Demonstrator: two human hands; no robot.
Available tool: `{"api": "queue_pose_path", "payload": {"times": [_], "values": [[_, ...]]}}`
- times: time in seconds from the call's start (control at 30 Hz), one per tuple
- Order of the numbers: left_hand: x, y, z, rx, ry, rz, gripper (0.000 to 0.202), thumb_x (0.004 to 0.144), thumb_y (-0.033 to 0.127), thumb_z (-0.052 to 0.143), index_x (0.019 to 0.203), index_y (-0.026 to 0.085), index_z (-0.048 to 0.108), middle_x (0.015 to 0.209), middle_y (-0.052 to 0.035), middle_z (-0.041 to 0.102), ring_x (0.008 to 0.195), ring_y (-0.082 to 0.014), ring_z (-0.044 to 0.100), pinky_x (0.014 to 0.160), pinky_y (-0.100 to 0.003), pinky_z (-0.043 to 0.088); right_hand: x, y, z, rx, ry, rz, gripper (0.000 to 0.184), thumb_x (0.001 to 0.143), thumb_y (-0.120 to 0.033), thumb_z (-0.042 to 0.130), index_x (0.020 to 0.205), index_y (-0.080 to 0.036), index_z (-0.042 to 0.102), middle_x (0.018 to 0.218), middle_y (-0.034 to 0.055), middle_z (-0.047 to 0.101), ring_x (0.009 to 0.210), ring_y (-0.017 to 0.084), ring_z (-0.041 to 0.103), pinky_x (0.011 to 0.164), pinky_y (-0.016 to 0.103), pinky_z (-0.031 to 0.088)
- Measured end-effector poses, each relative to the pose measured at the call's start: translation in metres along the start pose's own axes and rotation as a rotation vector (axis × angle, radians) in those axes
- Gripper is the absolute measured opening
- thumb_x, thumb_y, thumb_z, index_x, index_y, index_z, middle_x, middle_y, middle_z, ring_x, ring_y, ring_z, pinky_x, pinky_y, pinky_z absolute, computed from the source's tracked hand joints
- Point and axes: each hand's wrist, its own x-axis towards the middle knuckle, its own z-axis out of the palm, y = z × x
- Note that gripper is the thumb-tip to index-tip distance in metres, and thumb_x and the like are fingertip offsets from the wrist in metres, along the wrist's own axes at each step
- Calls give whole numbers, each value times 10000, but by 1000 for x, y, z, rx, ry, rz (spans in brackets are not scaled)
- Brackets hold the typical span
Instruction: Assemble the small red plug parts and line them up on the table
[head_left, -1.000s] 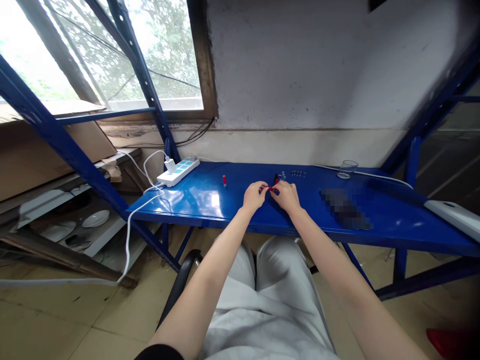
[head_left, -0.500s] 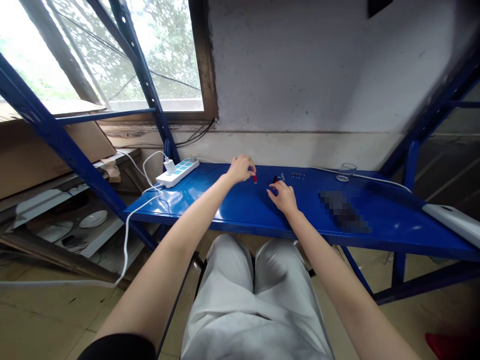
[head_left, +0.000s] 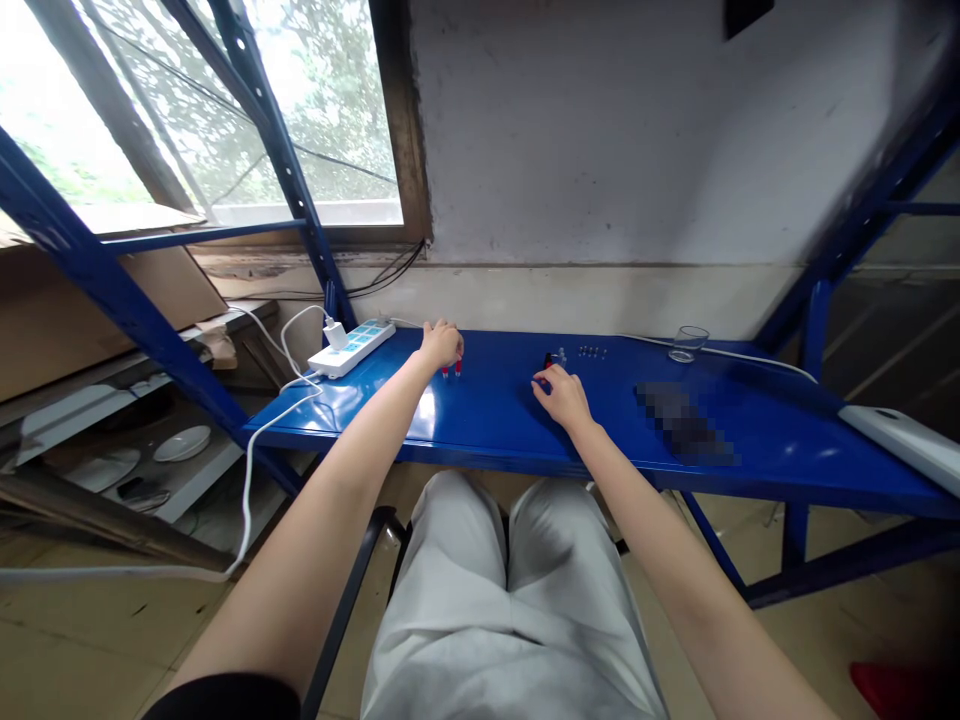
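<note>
My left hand (head_left: 441, 344) reaches out to the left part of the blue metal shelf (head_left: 487, 420), fingers curled down over two small red pieces (head_left: 451, 371) that stand side by side just under its fingertips. Whether it still grips one of them is hidden by the fingers. My right hand (head_left: 559, 393) rests on the shelf near the middle, fingers loosely bent. Its fingertips lie next to a small red and black part (head_left: 550, 359). A row of tiny dark pieces (head_left: 592, 351) lies just beyond it.
A white power strip (head_left: 354, 346) with a plugged charger and white cable lies at the shelf's left back. A glass (head_left: 688, 343) stands at the back right, a white device (head_left: 904, 431) at the far right. Blue rack posts stand on both sides.
My hands were together at the middle, pinching a small red piece. The left hand carried it left and back, and now hovers over two red pieces. The right hand stayed near the middle.
</note>
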Motion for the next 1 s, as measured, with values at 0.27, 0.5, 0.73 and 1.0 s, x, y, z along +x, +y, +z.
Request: {"api": "queue_pose_path", "payload": {"times": [0.27,0.5,0.73,1.0], "values": [[0,-8,3,6,7,-18,131,650,129,598,717,201,684,1007,-78,593,1039,-274,420,911,-479,275,0,2,1,5,-5,8,289,874,-363,380,888,-189,611,887,84,611,718,179,560,690,317,350],[0,-14,7,6,15,-19,135,661,131,582,711,202,686,990,-84,593,1036,-276,421,908,-482,276,0,1,0,11,-12,11,320,878,-385,365,885,-189,618,873,84,604,714,177,553,690,318,348],[-2,-14,3,1,-2,-21,142,655,130,582,717,199,689,996,-84,594,1046,-281,419,909,-478,274,0,3,1,16,-5,5,263,860,-345,405,864,-186,614,865,65,608,694,162,549,686,308,347],[-2,-11,2,11,-13,-24,127,661,131,585,710,197,682,1000,-82,594,1047,-283,420,906,-477,276,0,3,1,6,-8,5,265,862,-343,394,861,-192,612,859,69,611,707,171,558,678,310,349]]}}
